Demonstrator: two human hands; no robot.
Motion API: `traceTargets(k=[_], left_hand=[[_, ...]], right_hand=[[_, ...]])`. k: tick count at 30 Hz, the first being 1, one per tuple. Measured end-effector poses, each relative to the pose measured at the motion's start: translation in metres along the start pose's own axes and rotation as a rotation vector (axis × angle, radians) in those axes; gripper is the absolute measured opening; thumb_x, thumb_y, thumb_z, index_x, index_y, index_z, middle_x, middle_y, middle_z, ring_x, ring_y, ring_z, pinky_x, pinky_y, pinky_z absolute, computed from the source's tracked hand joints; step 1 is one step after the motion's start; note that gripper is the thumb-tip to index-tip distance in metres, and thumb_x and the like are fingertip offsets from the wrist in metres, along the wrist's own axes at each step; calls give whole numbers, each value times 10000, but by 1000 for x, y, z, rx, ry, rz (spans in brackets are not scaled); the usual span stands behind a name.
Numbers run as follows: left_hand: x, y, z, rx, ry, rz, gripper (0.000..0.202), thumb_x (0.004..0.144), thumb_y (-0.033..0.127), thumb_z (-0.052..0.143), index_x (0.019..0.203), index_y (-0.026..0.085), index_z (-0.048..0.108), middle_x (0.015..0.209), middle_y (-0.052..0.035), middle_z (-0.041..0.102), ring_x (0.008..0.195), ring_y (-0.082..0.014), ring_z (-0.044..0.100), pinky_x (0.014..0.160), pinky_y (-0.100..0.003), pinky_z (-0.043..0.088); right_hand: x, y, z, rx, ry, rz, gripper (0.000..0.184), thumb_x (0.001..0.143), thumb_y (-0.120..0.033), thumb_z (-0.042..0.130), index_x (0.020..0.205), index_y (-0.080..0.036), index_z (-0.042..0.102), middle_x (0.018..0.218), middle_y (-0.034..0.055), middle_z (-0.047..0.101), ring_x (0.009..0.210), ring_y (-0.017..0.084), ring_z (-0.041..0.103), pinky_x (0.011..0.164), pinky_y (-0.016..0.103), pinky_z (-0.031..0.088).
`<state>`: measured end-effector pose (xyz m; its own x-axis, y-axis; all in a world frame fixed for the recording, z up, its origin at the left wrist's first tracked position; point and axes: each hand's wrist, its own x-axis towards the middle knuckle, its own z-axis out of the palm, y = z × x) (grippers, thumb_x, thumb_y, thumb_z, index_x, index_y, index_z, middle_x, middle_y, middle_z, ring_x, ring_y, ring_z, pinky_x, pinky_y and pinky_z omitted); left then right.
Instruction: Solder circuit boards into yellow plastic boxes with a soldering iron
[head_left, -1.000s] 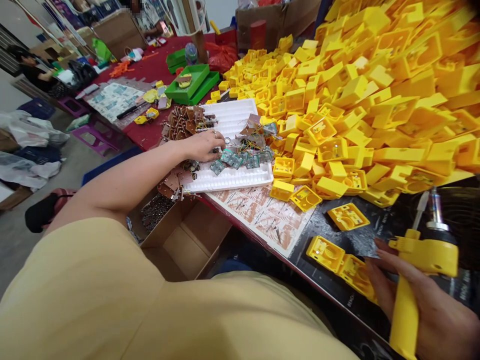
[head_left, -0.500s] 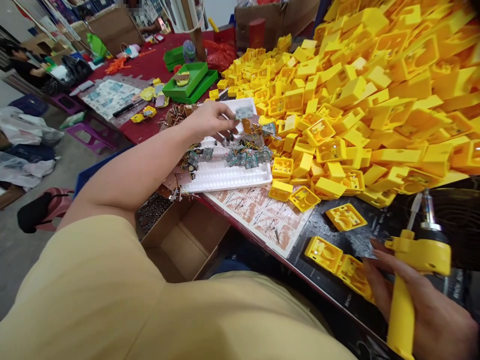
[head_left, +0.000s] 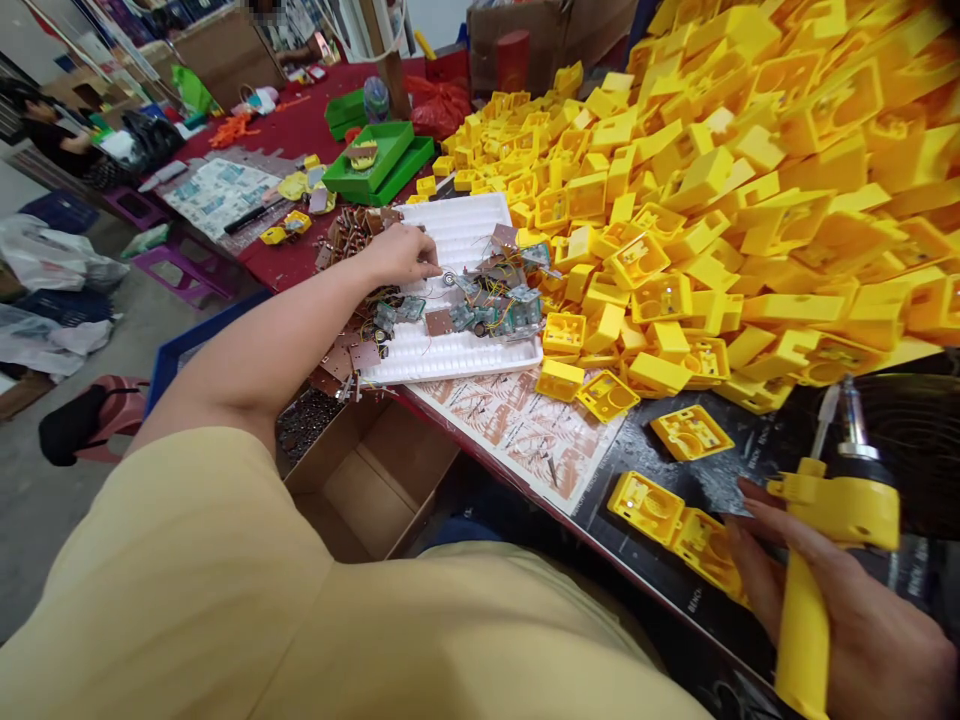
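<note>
My left hand (head_left: pixel 397 255) reaches out over the white tray (head_left: pixel 469 225), its fingers bunched and pressed down among the small wired circuit boards (head_left: pixel 487 300) lying there. What its fingertips pinch is too small to make out. My right hand (head_left: pixel 832 610) at the lower right is wrapped round the handle of a yellow soldering tool (head_left: pixel 821 560), tip pointing up. Two yellow plastic housings (head_left: pixel 679 520) lie on the black mat just left of that hand.
A huge heap of yellow housings (head_left: pixel 750 170) fills the right and back of the table. Green trays (head_left: pixel 375 160) stand behind the white tray. An open cardboard box (head_left: pixel 367 480) sits below the table edge. A person (head_left: pixel 45 130) sits at the far left.
My left hand, lifted with a small board half a second ago, has come back down onto the tray. Boards on the tray are rearranged. My right hand has stayed put.
</note>
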<state>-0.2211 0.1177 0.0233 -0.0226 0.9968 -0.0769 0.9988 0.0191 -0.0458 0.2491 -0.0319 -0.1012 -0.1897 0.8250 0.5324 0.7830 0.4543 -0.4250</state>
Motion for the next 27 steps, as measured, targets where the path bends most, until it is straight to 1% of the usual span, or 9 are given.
traceTargets(k=[5, 8, 11, 13, 16, 18, 22, 25, 27], left_hand=[[-2, 2, -21, -242, 25, 112, 415, 859, 393, 579, 1168, 150, 709, 1045, -80, 728, 930, -192, 684, 844, -300, 540], [-8, -2, -24, -14, -107, 199, 490, 793, 324, 612, 1264, 200, 664, 1231, -54, 693, 1129, -218, 652, 1005, -334, 509], [-16, -13, -18, 250, -225, 221, 388, 781, 283, 582, 1136, 195, 714, 1301, -38, 669, 1223, -239, 608, 1096, -367, 458], [-20, -21, -12, 296, -215, 200, 297, 826, 294, 540, 1022, 178, 731, 1243, -50, 690, 1194, -239, 625, 1073, -353, 470], [-23, -34, -7, 135, -121, 124, 247, 852, 316, 535, 928, 165, 715, 1045, -69, 727, 1070, -233, 675, 1007, -352, 499], [-22, -40, -7, -136, -14, 40, 215, 839, 328, 579, 903, 157, 691, 909, -69, 717, 927, -217, 692, 908, -352, 529], [-20, -31, -8, -541, 165, -50, 246, 902, 362, 561, 999, 152, 643, 808, -58, 680, 743, -167, 670, 741, -322, 535], [-22, -7, -12, -613, 104, 32, 305, 951, 340, 507, 1171, 158, 614, 944, -73, 711, 878, -180, 716, 819, -338, 548], [-25, 5, -16, -505, 18, 122, 371, 935, 300, 520, 1279, 178, 589, 1107, -85, 710, 1046, -204, 707, 908, -349, 540]], right_hand=[[0, 6, 2, -14, 18, -46, 353, 930, -390, 688, 1261, -266, 676, 1161, 18, 748, 849, 231, 756, 726, 300, 633], [-1, 6, 0, -6, 27, -48, 354, 924, -396, 695, 1263, -296, 678, 1156, 6, 749, 835, 229, 757, 723, 305, 641], [0, 4, -2, -3, 19, -40, 352, 928, -386, 690, 1274, -322, 668, 1170, -9, 744, 828, 219, 756, 733, 299, 645], [0, 3, -2, -5, 33, -43, 336, 921, -380, 702, 1250, -315, 679, 1161, -13, 747, 835, 210, 755, 771, 280, 640], [-1, 5, -1, -15, 22, -30, 319, 921, -375, 704, 1230, -299, 683, 1169, -4, 746, 839, 210, 754, 745, 270, 623], [-3, 7, 0, -21, 11, -23, 320, 931, -371, 692, 1240, -294, 673, 1182, 1, 742, 827, 210, 752, 711, 276, 606], [-5, 10, 2, -38, 15, -69, 322, 938, -389, 679, 1247, -295, 668, 1162, -9, 749, 750, 190, 744, 646, 270, 578], [-4, 10, 2, -46, 3, -32, 335, 938, -403, 678, 1255, -295, 662, 1177, -4, 744, 777, 198, 747, 671, 277, 580], [-3, 10, 0, -44, -19, -26, 335, 944, -403, 667, 1257, -283, 657, 1186, 9, 741, 772, 197, 746, 666, 275, 577]])
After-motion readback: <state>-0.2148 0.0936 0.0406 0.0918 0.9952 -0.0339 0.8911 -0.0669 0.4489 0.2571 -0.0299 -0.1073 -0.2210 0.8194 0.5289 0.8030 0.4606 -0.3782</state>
